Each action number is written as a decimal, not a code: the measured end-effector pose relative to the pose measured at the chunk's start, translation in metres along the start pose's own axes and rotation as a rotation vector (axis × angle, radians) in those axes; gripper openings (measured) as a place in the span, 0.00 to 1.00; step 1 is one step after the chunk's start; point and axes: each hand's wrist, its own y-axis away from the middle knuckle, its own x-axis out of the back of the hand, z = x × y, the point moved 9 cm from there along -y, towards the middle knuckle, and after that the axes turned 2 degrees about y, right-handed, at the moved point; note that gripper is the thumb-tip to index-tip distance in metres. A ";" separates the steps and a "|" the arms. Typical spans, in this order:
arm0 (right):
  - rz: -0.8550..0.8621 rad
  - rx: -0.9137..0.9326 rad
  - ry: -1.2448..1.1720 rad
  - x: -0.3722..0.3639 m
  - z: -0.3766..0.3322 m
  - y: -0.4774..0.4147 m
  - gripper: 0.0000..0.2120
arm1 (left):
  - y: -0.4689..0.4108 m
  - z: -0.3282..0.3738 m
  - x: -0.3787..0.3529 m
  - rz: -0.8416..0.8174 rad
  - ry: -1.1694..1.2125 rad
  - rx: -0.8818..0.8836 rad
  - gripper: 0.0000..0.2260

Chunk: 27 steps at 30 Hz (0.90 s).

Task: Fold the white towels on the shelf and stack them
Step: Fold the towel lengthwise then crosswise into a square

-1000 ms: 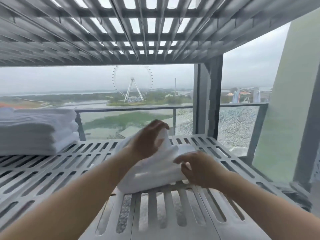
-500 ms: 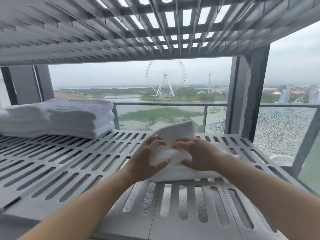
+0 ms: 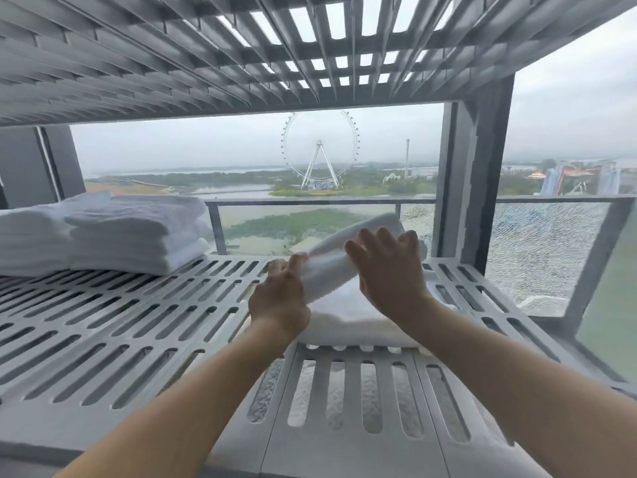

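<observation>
A white towel lies partly folded on the grey slotted shelf, right of centre. Its upper flap is raised off the lower layer. My left hand grips the flap's near left end. My right hand holds the flap from the right, fingers curled over its top. A stack of folded white towels sits at the back left of the shelf, with a second stack to its left.
Another slotted shelf hangs close overhead. A grey upright post stands at the back right. Behind the shelf is a window with a railing. More white fabric shows through the slots below.
Both hands have lifted the towel's top flap up off the lower layer, where they were pressing it flat. The view has shifted slightly left and down.
</observation>
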 end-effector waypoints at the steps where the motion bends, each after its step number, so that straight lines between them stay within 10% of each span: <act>1: -0.045 -0.018 0.009 -0.005 0.004 0.006 0.19 | 0.001 -0.001 -0.001 0.023 0.014 -0.018 0.29; 9: -0.435 -0.004 -0.213 -0.056 -0.005 0.043 0.30 | 0.003 -0.018 0.000 0.136 0.223 -0.011 0.19; 17: -0.293 0.005 -0.191 -0.046 -0.006 0.041 0.14 | -0.013 -0.030 -0.018 -0.104 0.279 -0.038 0.25; 27: -0.310 0.083 -0.174 -0.041 -0.012 0.048 0.21 | 0.008 -0.008 -0.013 -0.138 0.197 -0.384 0.35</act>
